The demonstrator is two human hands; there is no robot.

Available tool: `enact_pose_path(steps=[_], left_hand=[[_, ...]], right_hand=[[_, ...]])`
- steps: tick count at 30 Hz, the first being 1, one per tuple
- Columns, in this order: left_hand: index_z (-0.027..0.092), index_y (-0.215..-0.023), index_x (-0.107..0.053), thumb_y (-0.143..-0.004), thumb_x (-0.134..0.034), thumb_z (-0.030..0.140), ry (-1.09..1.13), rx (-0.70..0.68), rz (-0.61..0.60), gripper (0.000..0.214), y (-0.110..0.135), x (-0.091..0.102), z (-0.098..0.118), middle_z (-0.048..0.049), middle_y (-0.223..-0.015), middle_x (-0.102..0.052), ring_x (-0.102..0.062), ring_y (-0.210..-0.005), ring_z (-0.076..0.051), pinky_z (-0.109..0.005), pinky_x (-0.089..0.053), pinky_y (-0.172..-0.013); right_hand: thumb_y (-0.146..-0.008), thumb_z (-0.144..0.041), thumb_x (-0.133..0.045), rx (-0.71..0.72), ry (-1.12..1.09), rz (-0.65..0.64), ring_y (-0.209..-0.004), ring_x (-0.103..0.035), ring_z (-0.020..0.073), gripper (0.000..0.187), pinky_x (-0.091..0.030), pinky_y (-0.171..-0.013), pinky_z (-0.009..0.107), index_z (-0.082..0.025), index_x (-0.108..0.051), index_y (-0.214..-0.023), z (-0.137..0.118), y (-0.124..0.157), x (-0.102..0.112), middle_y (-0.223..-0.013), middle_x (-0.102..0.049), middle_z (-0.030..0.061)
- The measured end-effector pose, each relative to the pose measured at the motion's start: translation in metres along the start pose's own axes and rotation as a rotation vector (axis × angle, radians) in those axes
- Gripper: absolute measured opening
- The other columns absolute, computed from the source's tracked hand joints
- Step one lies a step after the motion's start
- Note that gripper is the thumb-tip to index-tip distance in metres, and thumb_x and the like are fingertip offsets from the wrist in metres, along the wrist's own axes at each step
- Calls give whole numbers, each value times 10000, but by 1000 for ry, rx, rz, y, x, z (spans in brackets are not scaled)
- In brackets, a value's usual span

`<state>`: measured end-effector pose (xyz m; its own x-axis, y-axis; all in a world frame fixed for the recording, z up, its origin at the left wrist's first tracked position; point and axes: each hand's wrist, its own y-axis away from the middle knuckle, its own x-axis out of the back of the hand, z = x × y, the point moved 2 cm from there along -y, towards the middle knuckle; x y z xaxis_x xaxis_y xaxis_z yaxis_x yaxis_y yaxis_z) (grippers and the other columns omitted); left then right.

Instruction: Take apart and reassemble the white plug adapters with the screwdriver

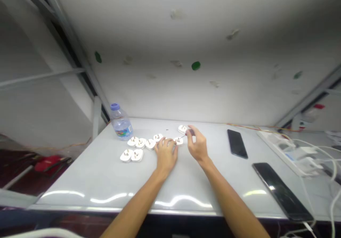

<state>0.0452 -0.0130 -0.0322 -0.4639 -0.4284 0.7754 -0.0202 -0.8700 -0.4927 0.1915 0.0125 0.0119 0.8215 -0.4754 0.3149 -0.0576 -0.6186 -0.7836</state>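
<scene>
My right hand [197, 145] is closed around the dark red handle of a small screwdriver [190, 132]. Its thin shaft points down and left to a white plug [178, 141] with its metal pins facing up. My left hand [165, 155] rests on the table with fingers apart and slightly bent, the fingertips at that plug's left side. Just behind is another white plug [182, 128]. Left of my left hand lie several more white plugs, among them one plug [150, 144] by the fingers and a front pair of plugs [131, 155]. A tiny dark piece [167, 129] lies behind the hands.
A clear bottle with a blue cap [121, 122] stands at the back left of the grey table [106, 184]. On the right lie a black phone [237, 144] and a larger dark device [282, 191] with a cable. Beyond them is a white power strip [282, 149] with chargers and cables.
</scene>
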Motion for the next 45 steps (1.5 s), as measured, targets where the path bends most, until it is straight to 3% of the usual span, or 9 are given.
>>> enact_pose_path(steps=[16, 23, 31, 45], left_hand=[[233, -993, -697, -916, -535, 250, 11, -6, 18, 180, 0, -1, 0, -76, -1135, -696, -505, -1234, -349, -560, -348, -1013], [233, -1012, -705, -910, -536, 244, 8, -3, -2, 198, -1, 0, 1, -93, -1150, -689, -495, -1241, -340, -552, -341, -1023], [230, -999, -701, -914, -536, 249, 1, -12, 9, 186, 0, 0, 0, -83, -1142, -693, -506, -1234, -353, -568, -360, -1017], [265, -1183, -657, -890, -553, 238, 2, -56, -24, 312, 2, -1, 1, -96, -1228, -643, -464, -1261, -367, -583, -342, -1036]], right_hand=[[-974, -279, -463, 26, 21, -65, -781, -700, 207, 268, -592, -766, 371, -177, -620, -1165, 0, 0, -4, -910, -727, 88], [-986, -252, -434, 87, 75, -124, -871, -699, 226, 312, -580, -826, 394, -166, -598, -1237, -3, -1, -7, -980, -725, 124], [-982, -253, -454, 85, 62, -79, -810, -694, 222, 296, -586, -774, 394, -147, -596, -1219, -3, -2, -5, -931, -723, 113], [-980, -264, -453, 46, 33, -102, -817, -699, 211, 274, -580, -787, 369, -182, -600, -1196, -2, -1, -3, -944, -727, 104]])
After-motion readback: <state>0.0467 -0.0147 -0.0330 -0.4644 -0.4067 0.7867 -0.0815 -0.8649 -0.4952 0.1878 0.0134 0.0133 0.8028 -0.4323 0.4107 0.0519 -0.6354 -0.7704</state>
